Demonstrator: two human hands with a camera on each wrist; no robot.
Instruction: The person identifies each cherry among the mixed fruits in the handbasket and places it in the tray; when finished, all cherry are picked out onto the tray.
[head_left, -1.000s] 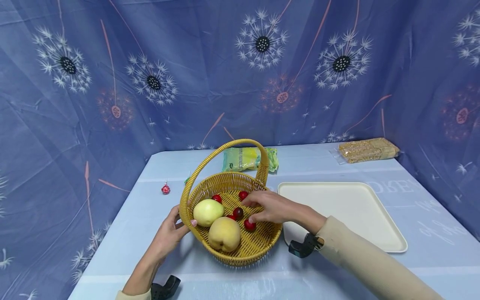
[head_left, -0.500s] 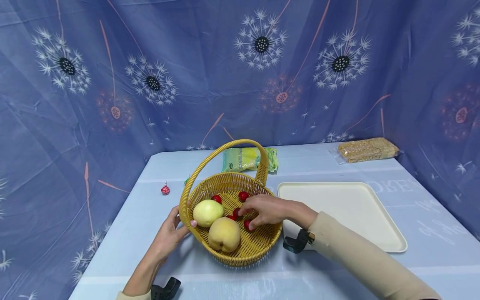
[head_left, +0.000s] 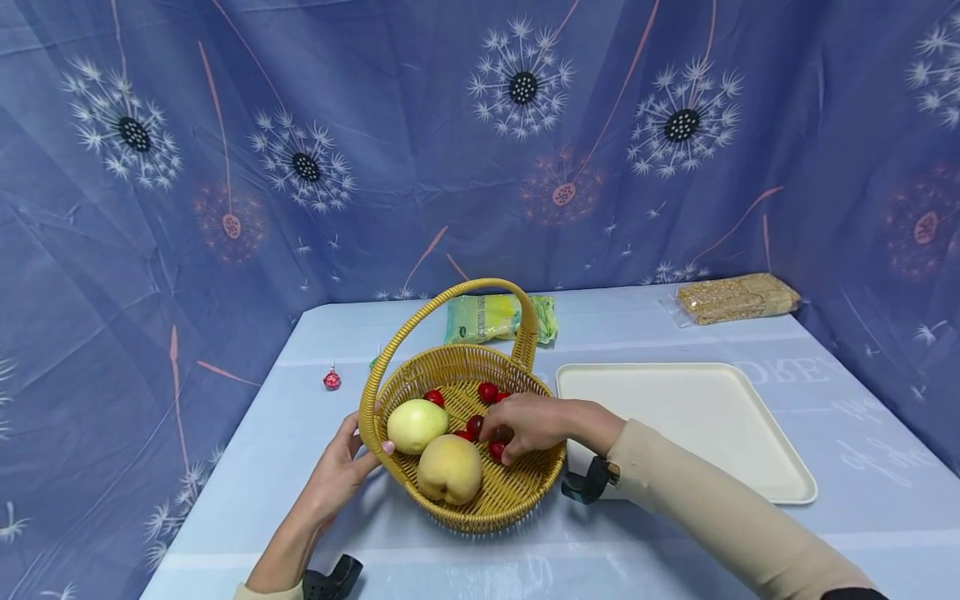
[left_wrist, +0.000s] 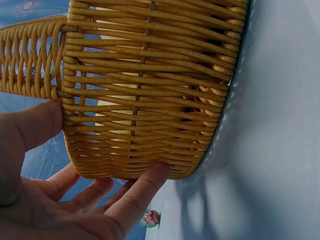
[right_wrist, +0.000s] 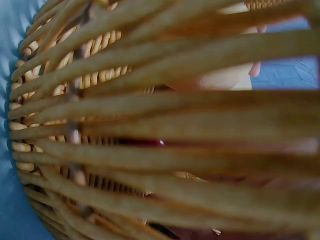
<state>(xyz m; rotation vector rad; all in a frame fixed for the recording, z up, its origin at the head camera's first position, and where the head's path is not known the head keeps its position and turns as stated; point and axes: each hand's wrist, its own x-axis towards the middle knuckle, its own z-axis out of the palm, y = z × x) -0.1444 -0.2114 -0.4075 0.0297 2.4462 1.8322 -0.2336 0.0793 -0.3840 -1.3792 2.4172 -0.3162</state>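
A round wicker basket (head_left: 517, 487) with a tall arched handle (head_left: 420, 315) stands on the table. Inside lie a pale green-yellow fruit (head_left: 417, 426), a peach-like yellow fruit (head_left: 449, 469) and several red cherries (head_left: 487, 392). My left hand (head_left: 341, 471) grips the basket's left side near the handle's foot. In the left wrist view its thumb (left_wrist: 42, 122) is at the rim and its fingers lie against the outer weave. Down in the basket, my right hand (head_left: 528, 421) has curled fingers and thumb about a cherry (head_left: 497, 451); its palm is hidden. Wicker blocks most of the right wrist view.
A cream tray (head_left: 675, 417) lies right of the basket, under the right forearm. Behind the basket is a green-yellow packet (head_left: 487, 318). A bag of grain-like food (head_left: 737, 300) sits at the back right. A red-wrapped lollipop (head_left: 332, 380) lies to the left.
The right hand has moved slightly left and toward me within the basket, and its fingers have drawn in around the cherry. The left hand and the basket stay put.
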